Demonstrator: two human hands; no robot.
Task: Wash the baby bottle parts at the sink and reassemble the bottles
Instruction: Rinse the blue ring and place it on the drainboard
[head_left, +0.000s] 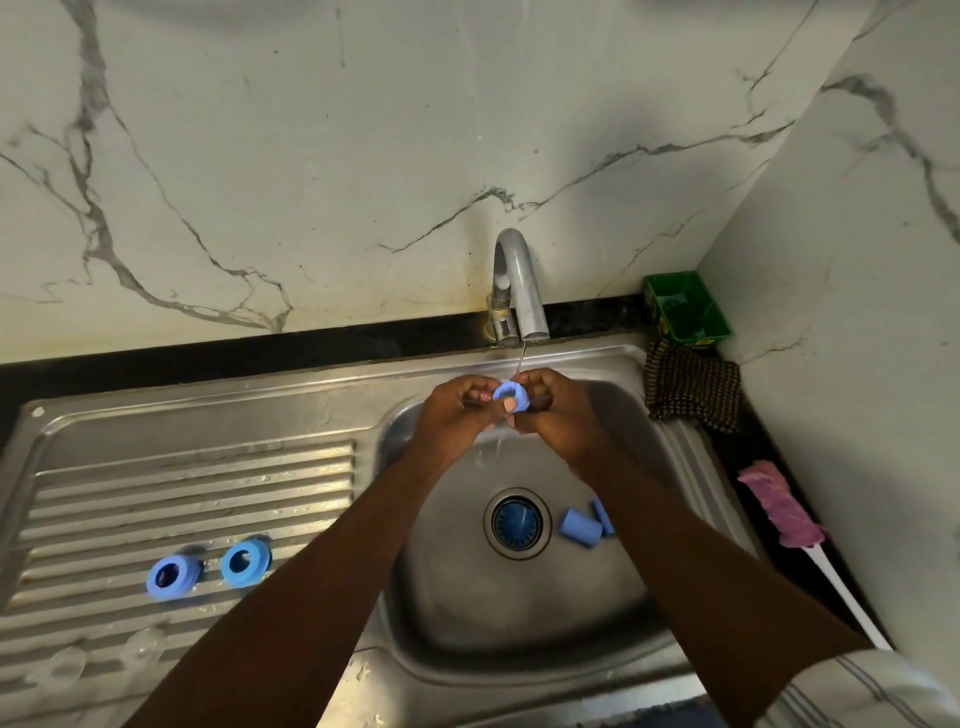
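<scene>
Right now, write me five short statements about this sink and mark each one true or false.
1. The left hand and right hand both hold one blue ring under the tap. True.
2. The tap is off. False: a thin stream runs from it.
3. Two more blue rings lie on the drainboard. True.
4. The blue caps lie on the drainboard. False: they lie in the basin, beside the drain.
5. The pink brush lies in the basin. False: it lies on the counter to the right of the sink.
</scene>
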